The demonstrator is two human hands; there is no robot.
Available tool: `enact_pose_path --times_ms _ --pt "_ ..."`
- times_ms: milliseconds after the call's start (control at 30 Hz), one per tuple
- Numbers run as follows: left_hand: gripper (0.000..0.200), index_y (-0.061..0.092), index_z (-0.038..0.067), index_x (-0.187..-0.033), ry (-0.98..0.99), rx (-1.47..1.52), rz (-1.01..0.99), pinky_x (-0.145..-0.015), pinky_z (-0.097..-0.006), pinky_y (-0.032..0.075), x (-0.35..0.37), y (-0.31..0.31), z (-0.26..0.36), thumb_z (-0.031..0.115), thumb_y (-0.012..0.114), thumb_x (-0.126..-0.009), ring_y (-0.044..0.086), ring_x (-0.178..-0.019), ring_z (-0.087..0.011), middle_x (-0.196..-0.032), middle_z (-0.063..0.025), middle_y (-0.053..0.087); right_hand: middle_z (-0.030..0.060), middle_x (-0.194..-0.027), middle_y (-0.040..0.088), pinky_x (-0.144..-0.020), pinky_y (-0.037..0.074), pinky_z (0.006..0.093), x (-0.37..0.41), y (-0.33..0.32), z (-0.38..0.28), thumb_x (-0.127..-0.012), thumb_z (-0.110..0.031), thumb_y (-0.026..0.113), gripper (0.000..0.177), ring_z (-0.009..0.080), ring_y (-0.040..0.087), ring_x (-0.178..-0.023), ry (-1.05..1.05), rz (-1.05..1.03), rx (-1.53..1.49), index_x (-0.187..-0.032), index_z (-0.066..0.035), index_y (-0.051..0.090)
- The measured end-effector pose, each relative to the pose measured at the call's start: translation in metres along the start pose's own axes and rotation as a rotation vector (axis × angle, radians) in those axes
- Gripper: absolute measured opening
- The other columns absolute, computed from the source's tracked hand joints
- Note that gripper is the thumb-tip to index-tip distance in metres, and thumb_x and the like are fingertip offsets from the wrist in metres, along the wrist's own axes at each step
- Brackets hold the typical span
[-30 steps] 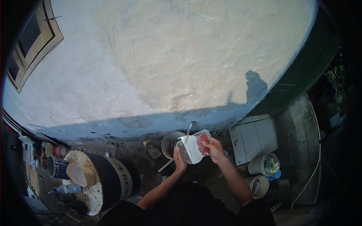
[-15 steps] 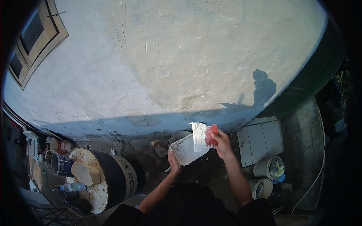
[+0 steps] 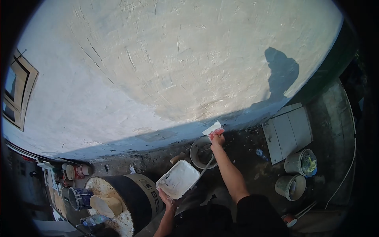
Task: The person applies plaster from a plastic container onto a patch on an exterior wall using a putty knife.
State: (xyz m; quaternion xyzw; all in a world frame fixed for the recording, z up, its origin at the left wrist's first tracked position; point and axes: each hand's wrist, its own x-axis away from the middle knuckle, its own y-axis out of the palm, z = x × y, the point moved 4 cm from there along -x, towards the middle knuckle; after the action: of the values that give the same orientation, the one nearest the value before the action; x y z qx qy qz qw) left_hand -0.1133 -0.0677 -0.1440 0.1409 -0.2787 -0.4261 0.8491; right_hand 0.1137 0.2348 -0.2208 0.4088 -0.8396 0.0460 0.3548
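My left hand (image 3: pixel 168 200) grips a white plastic tub (image 3: pixel 178 179) by its near edge, tilted so the white paste coating its inside shows. In my right hand (image 3: pixel 217 141) is a red-handled putty knife (image 3: pixel 213 128), its broad blade covered in white paste. That arm reaches forward, and the blade overlaps the lower part of the wall (image 3: pixel 185 75) in this view. The wall has a pale cream patch with ridged texture beside smoother whitish areas. Below my right hand stands a round bucket (image 3: pixel 196 154) with a stick in it.
A black drum (image 3: pixel 132 197) at left carries a cut yellowish container (image 3: pixel 106 206), a blue bucket (image 3: pixel 80 198) and a plastic bottle (image 3: pixel 94 220). Pale panels (image 3: pixel 287 132) lie by the wall at right, near two pails (image 3: pixel 291 187). A window (image 3: pixel 19 93) is at upper left.
My right hand has moved the putty knife away from the tub, forward to the wall. The tub has shifted lower and left. The view has turned, and my shadow sits higher.
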Motion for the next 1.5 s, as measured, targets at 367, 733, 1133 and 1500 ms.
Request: enact_pose_path --times_ms 367,733,1133,1500 --pt "0.079 0.019 0.004 -0.14 0.197 -0.404 -0.09 -0.106 -0.0459 0.032 -0.012 -0.013 0.052 0.061 0.042 -0.089 0.037 -0.126 -0.0282 -0.137 -0.0133 0.032 0.0164 -0.096 0.068 -0.075 0.05 0.0316 0.003 0.12 0.031 -0.079 -0.003 0.06 0.022 0.0227 0.066 -0.089 -0.425 0.077 0.084 -0.1 0.002 0.06" --pt "0.071 0.026 0.008 -0.14 0.145 -0.331 -0.12 -0.105 -0.0423 0.034 -0.029 0.013 0.058 0.06 0.035 -0.091 0.041 -0.125 -0.0258 -0.137 -0.0102 0.037 0.009 -0.076 0.067 -0.065 0.047 0.0298 0.081 0.128 -0.014 -0.08 -0.006 0.062 0.014 0.0152 0.062 -0.068 -0.644 -0.144 0.229 -0.091 0.001 0.059" --pt "0.069 0.025 0.008 -0.138 0.288 -0.444 -0.24 -0.105 -0.042 0.035 -0.041 0.002 0.05 0.056 0.041 -0.091 0.042 -0.125 -0.0256 -0.135 -0.0095 0.037 0.0109 -0.106 0.059 -0.074 0.053 0.028 0.084 0.036 -0.033 -0.084 0.01 0.054 0.032 0.0161 0.061 -0.092 -0.374 -0.214 -0.318 -0.114 0.0 0.048" --pt "0.096 0.016 0.006 -0.141 0.266 -0.442 -0.243 -0.105 -0.0441 0.035 -0.039 0.019 0.046 0.065 0.058 -0.078 0.04 -0.126 -0.0273 -0.137 -0.0111 0.034 0.007 -0.085 0.061 -0.063 0.045 0.0231 0.031 0.073 -0.095 -0.083 0.009 0.057 0.016 0.01 0.057 -0.071 -0.519 -0.123 -0.356 -0.095 0.0 0.051"
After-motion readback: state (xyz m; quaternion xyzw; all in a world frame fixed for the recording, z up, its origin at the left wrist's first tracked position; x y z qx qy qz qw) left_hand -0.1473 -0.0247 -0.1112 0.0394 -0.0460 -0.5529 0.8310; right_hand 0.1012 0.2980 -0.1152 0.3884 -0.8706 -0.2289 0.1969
